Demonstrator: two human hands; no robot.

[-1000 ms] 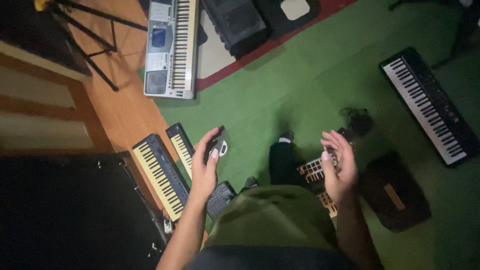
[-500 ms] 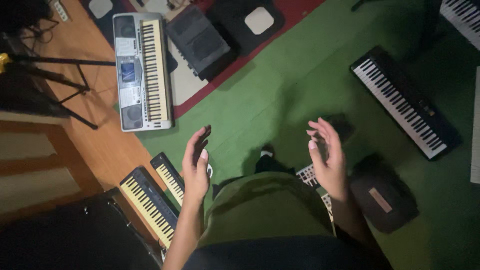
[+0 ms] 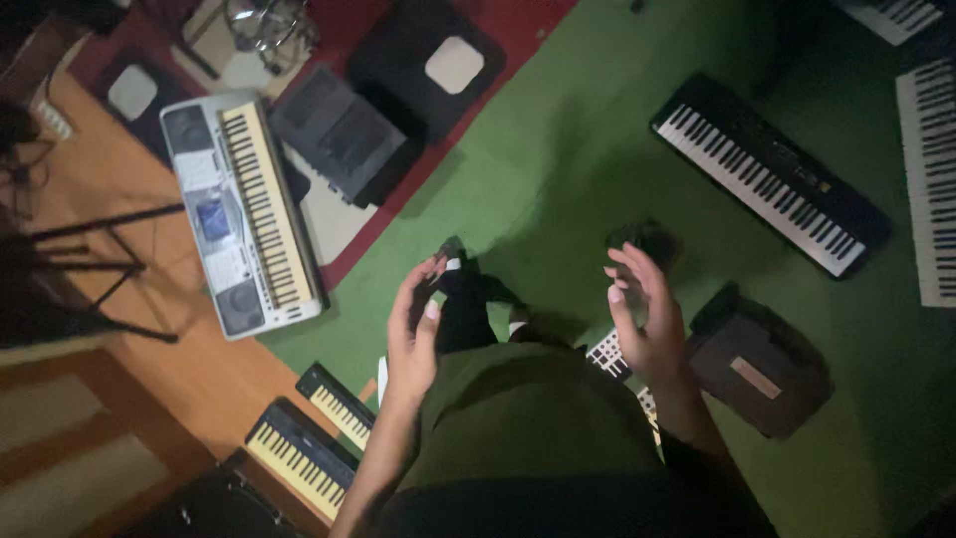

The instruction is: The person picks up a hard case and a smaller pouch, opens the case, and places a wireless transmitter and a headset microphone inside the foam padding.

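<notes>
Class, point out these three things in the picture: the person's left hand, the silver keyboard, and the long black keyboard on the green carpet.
left hand (image 3: 413,334), head view, on the palm.
silver keyboard (image 3: 242,214), head view, on its body beside the keys.
black keyboard (image 3: 772,184), head view, on its white keys.

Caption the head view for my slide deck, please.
Two open hands, left and right, raised above green carpet ringed with keyboards.
</notes>
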